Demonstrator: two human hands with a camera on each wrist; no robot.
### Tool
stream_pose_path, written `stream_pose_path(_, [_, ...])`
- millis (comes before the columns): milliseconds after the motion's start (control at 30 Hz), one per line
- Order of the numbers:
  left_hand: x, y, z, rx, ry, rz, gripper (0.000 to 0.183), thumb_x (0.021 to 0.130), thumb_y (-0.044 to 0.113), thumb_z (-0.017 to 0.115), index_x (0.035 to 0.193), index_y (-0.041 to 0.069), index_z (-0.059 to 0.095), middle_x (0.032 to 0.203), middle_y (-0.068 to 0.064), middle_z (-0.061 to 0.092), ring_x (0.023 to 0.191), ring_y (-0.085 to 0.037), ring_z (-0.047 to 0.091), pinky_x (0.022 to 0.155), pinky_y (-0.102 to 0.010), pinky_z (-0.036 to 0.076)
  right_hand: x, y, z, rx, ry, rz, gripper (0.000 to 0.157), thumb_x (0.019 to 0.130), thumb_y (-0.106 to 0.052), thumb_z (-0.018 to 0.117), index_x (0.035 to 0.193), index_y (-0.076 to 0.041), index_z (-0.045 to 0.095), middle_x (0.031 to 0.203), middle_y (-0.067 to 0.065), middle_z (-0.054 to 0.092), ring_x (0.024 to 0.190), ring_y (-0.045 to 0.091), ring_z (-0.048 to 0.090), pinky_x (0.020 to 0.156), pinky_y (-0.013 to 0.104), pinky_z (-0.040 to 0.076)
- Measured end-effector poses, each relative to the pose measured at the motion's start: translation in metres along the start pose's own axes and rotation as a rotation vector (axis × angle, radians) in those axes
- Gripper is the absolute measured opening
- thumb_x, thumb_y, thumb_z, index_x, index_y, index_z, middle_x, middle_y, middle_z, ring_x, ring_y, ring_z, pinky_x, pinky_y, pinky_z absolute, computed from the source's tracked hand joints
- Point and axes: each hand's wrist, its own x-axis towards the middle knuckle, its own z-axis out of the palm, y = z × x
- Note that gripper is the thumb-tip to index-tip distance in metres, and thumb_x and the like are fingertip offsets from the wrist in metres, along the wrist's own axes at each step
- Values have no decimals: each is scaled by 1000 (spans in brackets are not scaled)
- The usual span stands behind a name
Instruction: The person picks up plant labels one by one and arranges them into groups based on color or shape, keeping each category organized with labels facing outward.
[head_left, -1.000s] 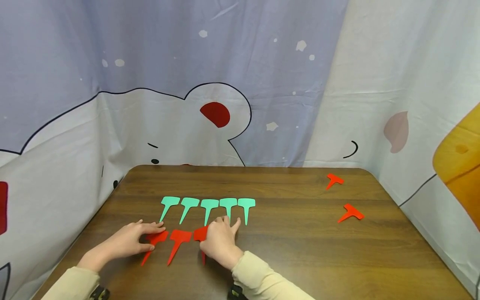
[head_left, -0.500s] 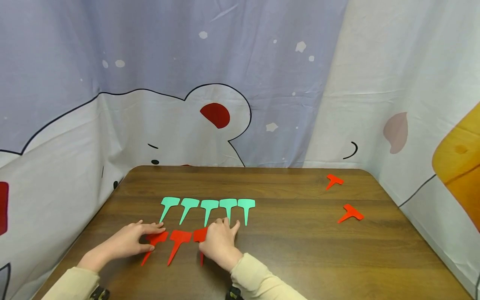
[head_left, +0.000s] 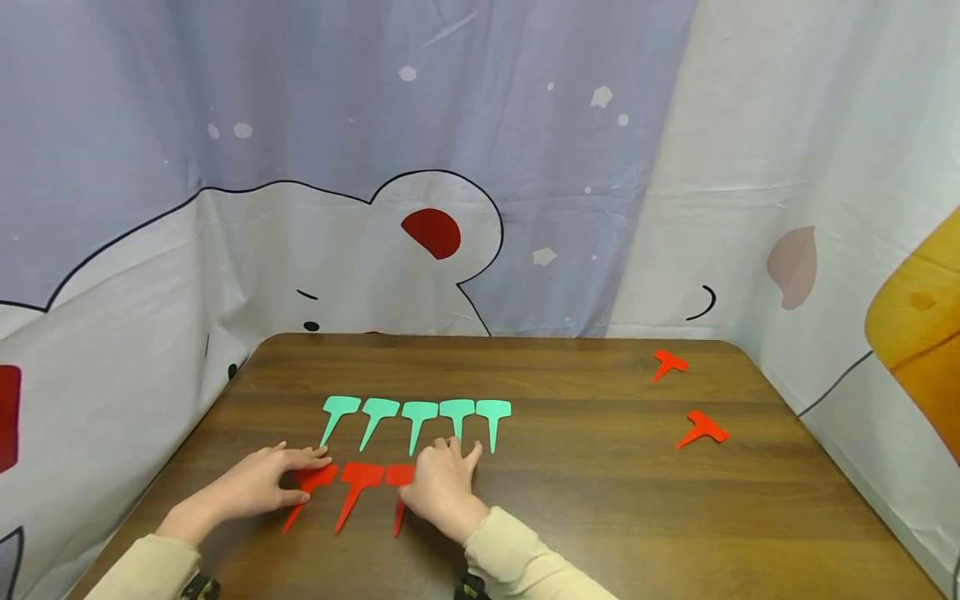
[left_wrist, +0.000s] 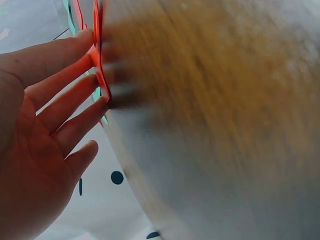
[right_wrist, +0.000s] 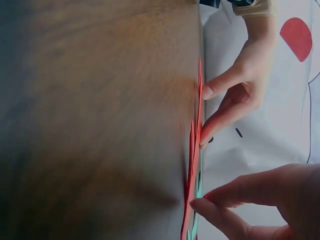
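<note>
Three red T-shaped plant labels lie in a row on the wooden table. My left hand [head_left: 255, 481] rests its fingertips and thumb on the leftmost red label [head_left: 317, 477]; the left wrist view shows its fingers [left_wrist: 75, 97] extended and spread. The middle red label [head_left: 362, 475] lies untouched between my hands. With thumb and index finger close together, my right hand [head_left: 444, 483] pinches the third red label [head_left: 398, 475], partly covering its right side. Behind them runs a row of several mint-green plant labels [head_left: 419, 411], heads up and stems toward me.
Two more red labels lie apart on the right of the table [head_left: 585, 500]: one near the back corner [head_left: 667, 364], one nearer me [head_left: 702, 428]. A printed curtain [head_left: 337, 250] hangs behind the table and along its sides.
The third red label has turned and shifted slightly left under my right hand, its stem tip swinging left. My left hand stays in place on its label.
</note>
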Motion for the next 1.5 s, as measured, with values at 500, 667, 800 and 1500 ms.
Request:
stream_pose_path(500, [-1, 3, -1, -20, -4, -9, 51, 77, 20, 76, 126, 11, 63, 135, -10, 57, 123, -35, 53, 107, -59, 29, 5, 21, -5, 112, 120, -29, 18, 82, -27, 69, 65, -20, 65, 88, 3, 62, 94, 29, 53, 93, 66, 35])
stream_pose_path(667, [-1, 4, -1, -21, -2, -7, 51, 77, 21, 76, 126, 11, 63, 135, -9, 57, 123, -35, 53, 106, -58, 29, 9, 34, -8, 78, 125, -13, 21, 85, -35, 66, 87, -15, 71, 93, 5, 63, 94, 29, 54, 86, 57, 41])
stream_pose_path(800, [-1, 5, -2, -16, 0, -6, 51, 77, 21, 76, 126, 11, 63, 135, -10, 57, 123, -35, 53, 106, -58, 29, 12, 45, -12, 92, 135, 11, 29, 87, -38, 64, 96, -11, 72, 101, 10, 65, 99, 33, 56, 91, 60, 39])
stream_pose_path(1500, [-1, 3, -1, -21, 4, -1, 52, 77, 21, 76, 126, 11, 64, 135, -10, 57, 123, -36, 53, 106, -59, 29, 30, 136, -38, 139, 144, 8, 35, 91, -29, 61, 109, 0, 67, 109, 21, 64, 104, 42, 58, 83, 55, 48])
